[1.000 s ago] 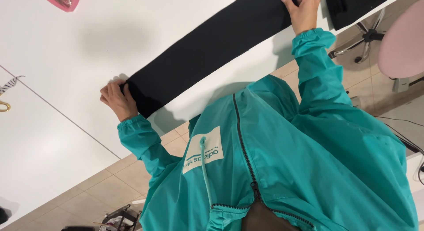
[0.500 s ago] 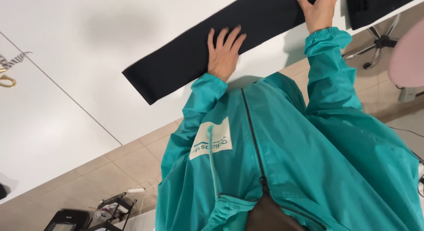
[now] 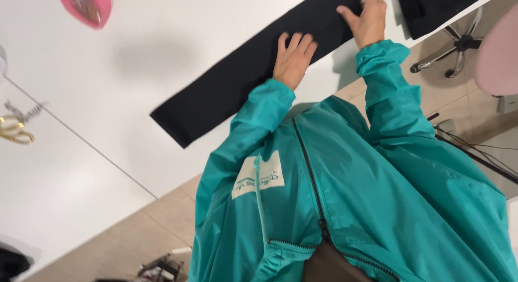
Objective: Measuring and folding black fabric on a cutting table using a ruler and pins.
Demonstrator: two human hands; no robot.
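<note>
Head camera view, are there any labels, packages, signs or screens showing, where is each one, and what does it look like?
Chest label: on the front of the teal jacket, beside the zip; a pale cream rectangle with teal print and a small roof-like mark.
Pink heart-shaped container: on the white table, far from the hands; its contents are too small to tell.
No signs or screens show.
</note>
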